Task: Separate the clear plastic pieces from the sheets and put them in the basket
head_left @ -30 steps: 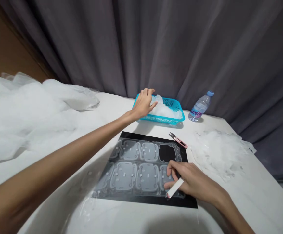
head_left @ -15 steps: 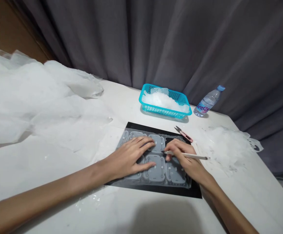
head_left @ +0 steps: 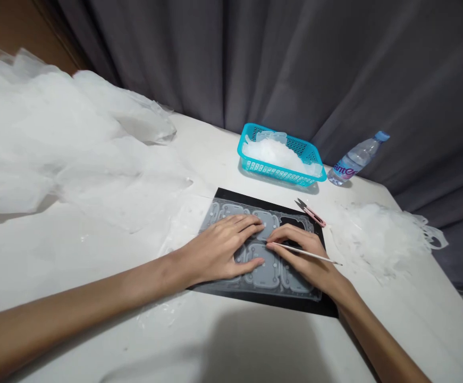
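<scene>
Far left, heaped on the table (head_left: 95,319): a big pile of white plastic (head_left: 48,143), spreading toward the middle. Lower centre, flat on a black mat (head_left: 231,196): a clear moulded sheet (head_left: 263,266) of rounded panels, one panel at the top right cut out and showing black. Pressed palm-down on the sheet's left half: left hand (head_left: 221,250), open, fingers spread, fingertips reaching toward the middle panels. Just to its right, almost touching those fingertips: right hand (head_left: 305,255), closed in a pen-like grip on a thin white knife (head_left: 303,252), tip down on the sheet near the left forefinger, handle pointing out to the right past the mat's edge. Behind the mat, near the curtain (head_left: 295,64): a turquoise basket (head_left: 283,173) filled with cut clear pieces. Between basket and mat's right corner: small pink snips (head_left: 311,211), lying on the table just off the mat. Further right: a loose heap of scraps (head_left: 382,236). Back right, by the table edge: a bottle (head_left: 356,158) with a blue cap, tilted in this view, well apart from both hands.
</scene>
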`<control>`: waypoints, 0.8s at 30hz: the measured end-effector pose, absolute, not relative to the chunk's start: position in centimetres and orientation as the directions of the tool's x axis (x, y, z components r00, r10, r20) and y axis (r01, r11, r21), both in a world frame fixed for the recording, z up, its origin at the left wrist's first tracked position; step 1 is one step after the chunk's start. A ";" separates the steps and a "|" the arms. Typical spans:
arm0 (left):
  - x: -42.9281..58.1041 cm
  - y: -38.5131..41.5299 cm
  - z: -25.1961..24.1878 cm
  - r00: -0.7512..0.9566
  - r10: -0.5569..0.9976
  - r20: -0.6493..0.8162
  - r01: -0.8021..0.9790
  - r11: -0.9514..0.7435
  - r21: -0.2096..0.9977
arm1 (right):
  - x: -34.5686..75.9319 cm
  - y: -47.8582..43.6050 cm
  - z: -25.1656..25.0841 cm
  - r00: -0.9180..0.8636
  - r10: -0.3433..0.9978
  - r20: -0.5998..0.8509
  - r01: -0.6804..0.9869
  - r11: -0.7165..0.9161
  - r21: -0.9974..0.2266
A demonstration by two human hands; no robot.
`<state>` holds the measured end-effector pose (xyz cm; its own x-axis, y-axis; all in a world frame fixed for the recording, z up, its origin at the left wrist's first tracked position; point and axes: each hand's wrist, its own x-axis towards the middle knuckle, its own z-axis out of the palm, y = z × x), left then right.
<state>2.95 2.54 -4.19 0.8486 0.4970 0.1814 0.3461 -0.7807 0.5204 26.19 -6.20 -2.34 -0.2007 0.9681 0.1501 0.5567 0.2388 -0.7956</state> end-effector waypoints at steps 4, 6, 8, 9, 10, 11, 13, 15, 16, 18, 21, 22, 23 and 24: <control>3.0 2.6 -3.9 0.855 0.491 0.168 0.350 -0.784 0.513 | 26.2 -5.9 -2.4 -0.195 0.968 0.158 0.536 0.241 -0.809; 3.1 2.6 -3.8 0.850 0.494 0.183 0.341 -0.781 0.523 | 26.2 -5.8 -2.5 -0.197 0.965 0.170 0.524 0.250 -0.814; 3.1 2.6 -3.8 0.846 0.496 0.196 0.333 -0.778 0.533 | 26.2 -5.8 -2.6 -0.214 0.959 0.187 0.525 0.274 -0.806; 3.2 2.6 -3.8 0.846 0.496 0.197 0.332 -0.778 0.534 | 26.3 -5.8 -2.6 -0.230 0.953 0.196 0.530 0.292 -0.796; 3.2 2.7 -3.7 0.846 0.496 0.194 0.333 -0.778 0.533 | 26.3 -5.8 -2.6 -0.248 0.947 0.206 0.538 0.312 -0.783; 3.2 2.7 -3.7 0.847 0.497 0.186 0.340 -0.777 0.530 | 26.4 -5.9 -2.6 -0.268 0.939 0.216 0.548 0.333 -0.767; 3.1 2.7 -3.6 0.847 0.506 0.164 0.362 -0.774 0.519 | 26.6 -6.1 -2.3 -0.308 0.923 0.232 0.575 0.374 -0.727; 3.1 2.7 -3.6 0.845 0.517 0.139 0.386 -0.767 0.512 | 26.9 -6.3 -2.1 -0.330 0.915 0.231 0.607 0.393 -0.691; 3.1 2.6 -3.6 0.843 0.523 0.129 0.396 -0.764 0.510 | 27.1 -6.4 -2.0 -0.334 0.915 0.229 0.620 0.396 -0.678; 3.2 2.4 -3.6 0.837 0.535 0.114 0.416 -0.759 0.501 | 27.4 -6.6 -2.0 -0.342 0.909 0.240 0.630 0.411 -0.659; 3.3 1.7 -3.6 0.823 0.559 0.100 0.464 -0.765 0.447 | 27.7 -6.5 -2.6 -0.371 0.875 0.311 0.606 0.482 -0.632; 3.4 1.5 -3.6 0.823 0.559 0.104 0.472 -0.774 0.422 | 27.7 -6.4 -2.9 -0.382 0.861 0.335 0.598 0.507 -0.621; 3.5 1.3 -3.6 0.825 0.553 0.115 0.472 -0.787 0.398 | 27.7 -6.3 -3.2 -0.392 0.848 0.356 0.593 0.529 -0.608; 3.5 1.1 -3.6 0.831 0.542 0.125 0.465 -0.800 0.380 | 27.6 -6.2 -3.4 -0.403 0.837 0.371 0.592 0.547 -0.592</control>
<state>3.53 1.10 -3.64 0.8307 0.5423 0.1255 0.4648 -0.7999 0.3796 27.65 -6.21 -3.38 -0.4027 0.8369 0.3707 0.5916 0.5470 -0.5923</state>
